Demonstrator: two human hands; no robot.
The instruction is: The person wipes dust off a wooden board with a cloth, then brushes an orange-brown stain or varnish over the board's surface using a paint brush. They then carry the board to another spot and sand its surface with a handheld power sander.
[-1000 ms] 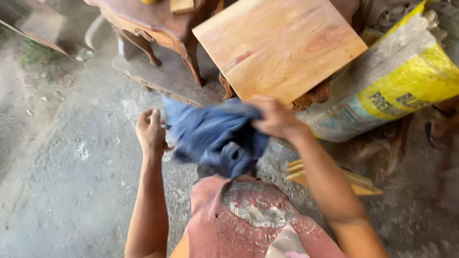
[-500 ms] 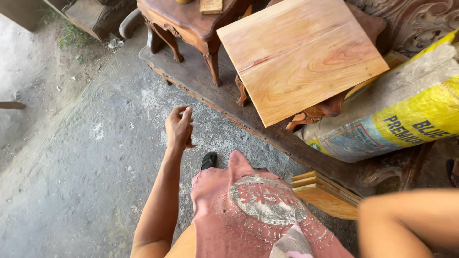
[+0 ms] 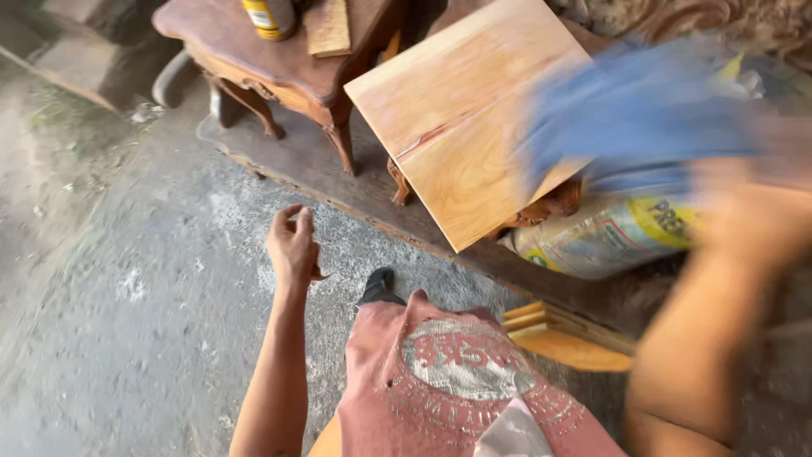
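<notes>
right grip first: the right hand (image 3: 782, 156) is a big motion smear at the far right, and it seems to have hold of the blue cloth (image 3: 643, 114), but honestly i cannot tell how the fingers sit on it, too blurred. the cloth is spread out in the air, overlapping the right edge of the pale wooden board (image 3: 461, 118) and hanging above the yellow and white sack (image 3: 617, 233).

left hand (image 3: 293, 245) is empty, fingers loosely curled, a relaxed half-open grip holding nothing. it hangs over the concrete floor (image 3: 110, 322), well to the lower left of the board and not touching anything.

taking the board as the landmark: it's a light, fresh-looking square top with a reddish grain streak, tilted cornerwise, sitting on carved dark legs. to its upper left is a dark carved desk (image 3: 254, 51) with a yellow can (image 3: 269, 17) and a small flat wood block (image 3: 328, 25) on it. just under the board's right corner lies the sack. below the board runs a dark plank edge, and lower right of it a few stacked pale wood strips (image 3: 562, 338). straight below the board you get the person's faded red shirt (image 3: 440, 389) and a dark shoe (image 3: 378, 286) on the floor.
</notes>
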